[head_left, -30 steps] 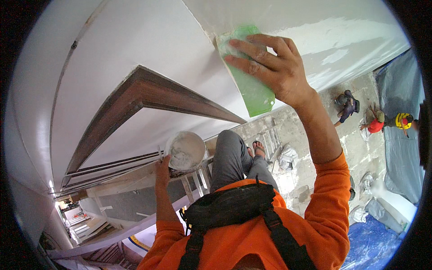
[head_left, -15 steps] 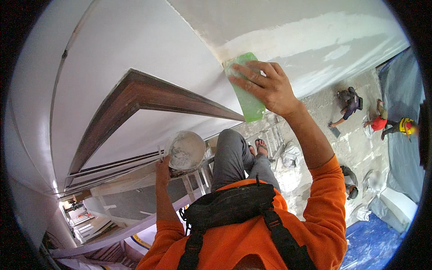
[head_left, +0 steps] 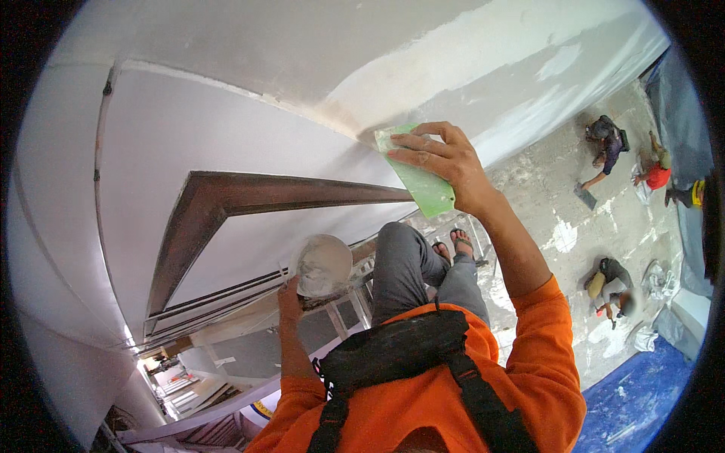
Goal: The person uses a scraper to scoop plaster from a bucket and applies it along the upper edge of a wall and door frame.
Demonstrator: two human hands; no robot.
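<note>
My right hand [head_left: 451,164] grips a flat green putty spreader [head_left: 424,185], fingers spread over its face and whitish residue on it. The spreader's upper edge is at the corner where the grey, patchily skim-coated wall [head_left: 445,72] meets the white panel surface [head_left: 249,113]. Whether it touches there I cannot tell. Lower left, my left hand [head_left: 288,298] holds a round pale bowl [head_left: 326,260] by its side, with whitish putty inside. A thin pale stick-like piece shows beside its fingers.
A dark brown frame [head_left: 204,208] crosses the white surface. Ladder parts [head_left: 336,321] show below me beside my sandalled feet [head_left: 461,243]. Far below, people [head_left: 610,143] crouch on the stained floor [head_left: 544,189], one with a flat dark tool. Blue sheeting [head_left: 634,400] lies lower right.
The view has turned, so the wall corner and brown frame appear at a different slant. My right hand with the spreader sits slightly lower in the picture. Both hands keep their holds.
</note>
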